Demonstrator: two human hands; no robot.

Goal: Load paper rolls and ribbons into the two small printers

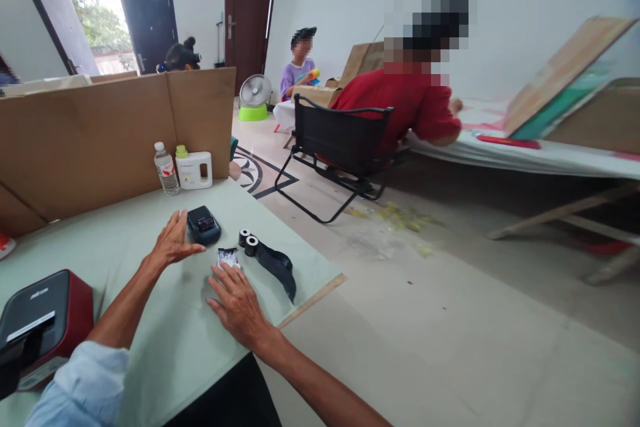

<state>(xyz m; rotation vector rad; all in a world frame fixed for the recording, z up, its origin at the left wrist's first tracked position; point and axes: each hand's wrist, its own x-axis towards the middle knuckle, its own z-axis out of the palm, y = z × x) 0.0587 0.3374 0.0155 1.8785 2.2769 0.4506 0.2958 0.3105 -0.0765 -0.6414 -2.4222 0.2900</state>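
- Hands lie low and left of centre on the pale green counter.
- Left hand is flat and open, fingers spread, its grip wide and holding nothing; fingertips touch the near edge of a small black device.
- Right hand is also flat, palm down, grip wide; its fingertips rest on a small white packet.
- Packet lies between the two hands, just below the device.
- Black strap with two round rollers lies just right of the packet, near the right hand.
- Red and black printer sits at lower left, well apart.
- Bottle and white jug stand against a cardboard screen.
- Person in red sits on a black chair at upper centre.
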